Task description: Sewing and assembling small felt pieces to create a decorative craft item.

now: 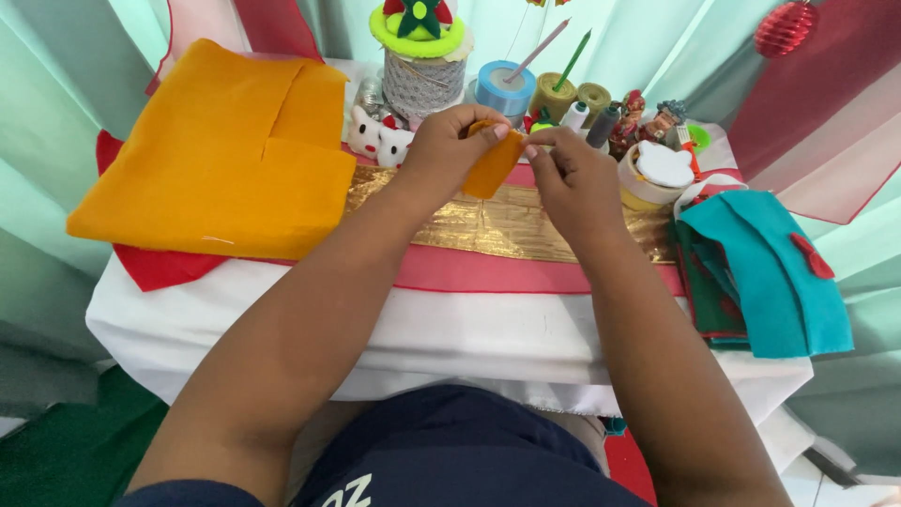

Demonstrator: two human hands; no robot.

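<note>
My left hand point(449, 145) and my right hand point(571, 178) meet above the middle of the table. Between their fingertips they pinch a small orange felt piece point(492, 166), held up over a gold strip of fabric point(507, 225). The left hand grips its top left edge. Thumb and forefinger of the right hand hold its right edge. Part of the piece is hidden behind the fingers.
A folded orange felt sheet point(221, 160) lies at the left on red felt point(155, 268). Teal and green felt point(770, 272) sits at the right. Ribbon spools point(505, 89), thread reels, small figurines and a lidded tub point(657, 174) crowd the back. A white cloth point(469, 343) covers the table.
</note>
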